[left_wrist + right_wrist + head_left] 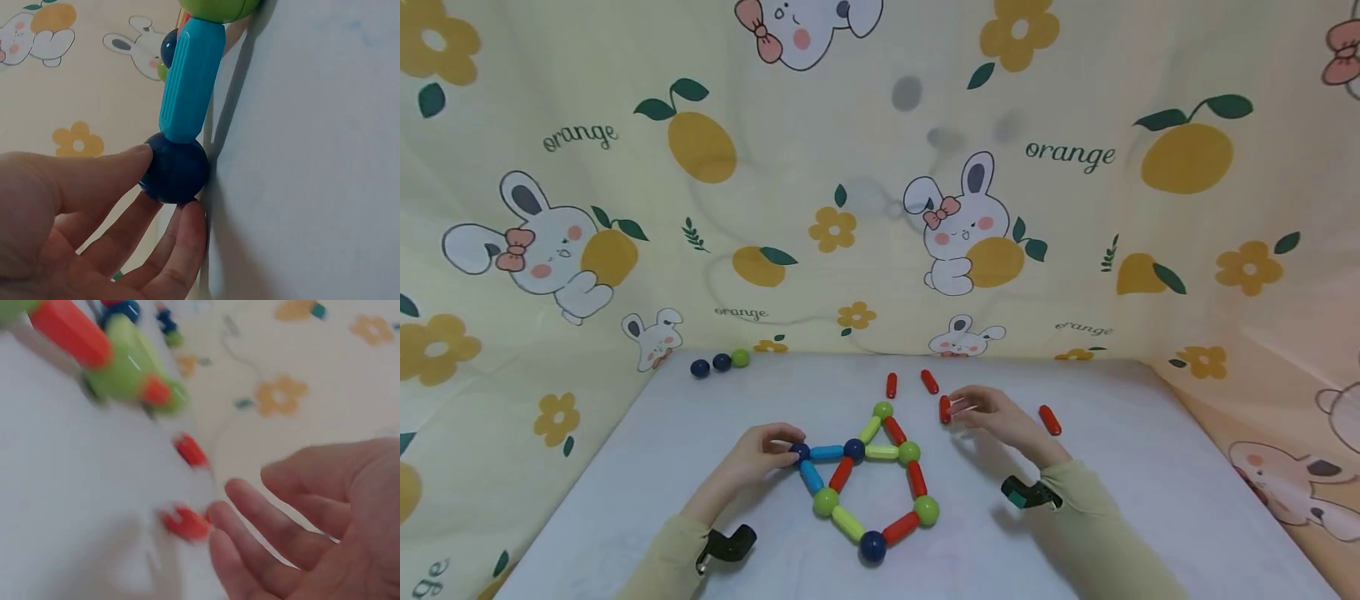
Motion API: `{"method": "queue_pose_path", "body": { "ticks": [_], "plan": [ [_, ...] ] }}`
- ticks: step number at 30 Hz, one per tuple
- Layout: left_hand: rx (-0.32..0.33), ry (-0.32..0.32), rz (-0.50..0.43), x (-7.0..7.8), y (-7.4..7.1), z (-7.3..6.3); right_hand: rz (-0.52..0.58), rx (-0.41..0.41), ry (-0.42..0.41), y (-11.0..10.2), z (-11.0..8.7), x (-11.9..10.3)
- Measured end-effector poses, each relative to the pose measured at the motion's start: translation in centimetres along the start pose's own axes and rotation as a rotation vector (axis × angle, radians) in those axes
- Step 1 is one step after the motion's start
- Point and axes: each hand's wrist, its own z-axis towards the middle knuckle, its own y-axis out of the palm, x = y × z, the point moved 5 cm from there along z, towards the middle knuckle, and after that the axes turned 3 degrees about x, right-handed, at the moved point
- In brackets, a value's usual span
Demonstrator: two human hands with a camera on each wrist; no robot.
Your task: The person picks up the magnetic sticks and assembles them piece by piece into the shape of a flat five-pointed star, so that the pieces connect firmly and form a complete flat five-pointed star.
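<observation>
A flat frame of coloured rods and balls lies on the table, with blue, red and light-green rods joining dark blue and green balls. At its left corner my left hand [767, 450] holds a dark blue ball [176, 169] between thumb and fingers. A blue rod [192, 81] runs from that ball to a green ball [826, 502]. Right of the frame's top, my right hand [992, 414] reaches over the table, its fingers loosely spread. Its fingertips are right at a loose red rod [945, 409], which lies outside the grasp in the right wrist view.
More loose red rods [929, 382] lie toward the back, and another red rod [1050, 420] lies right of my right wrist. Two dark blue balls [722, 362] and a green ball [741, 357] sit at the back left. A printed curtain [880, 275] rises behind the white table [647, 467].
</observation>
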Motion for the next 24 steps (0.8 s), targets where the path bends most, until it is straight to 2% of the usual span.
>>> {"method": "queue_pose_path", "body": {
  "ticks": [4, 8, 15, 22, 24],
  "plan": [
    [0.028, -0.014, -0.009, -0.4, -0.7, 0.0, -0.158, 0.132, 0.018, -3.6, 0.1, 0.8],
    [0.039, -0.023, -0.02, -0.9, -1.3, 0.1, -0.299, 0.148, 0.056, -5.3, -0.1, 2.0],
    [0.062, -0.055, -0.035, -1.7, -2.2, 0.2, -0.41, 0.11, 0.095, -5.7, -0.3, 3.9],
    [0.071, -0.071, -0.05, -2.0, -2.3, 0.2, -0.444, 0.121, 0.128, -5.4, -0.2, 5.0],
    [0.074, -0.074, -0.053, -2.0, -2.3, 0.2, -0.445, 0.119, 0.113, -5.2, -0.2, 4.9]
  ]
}}
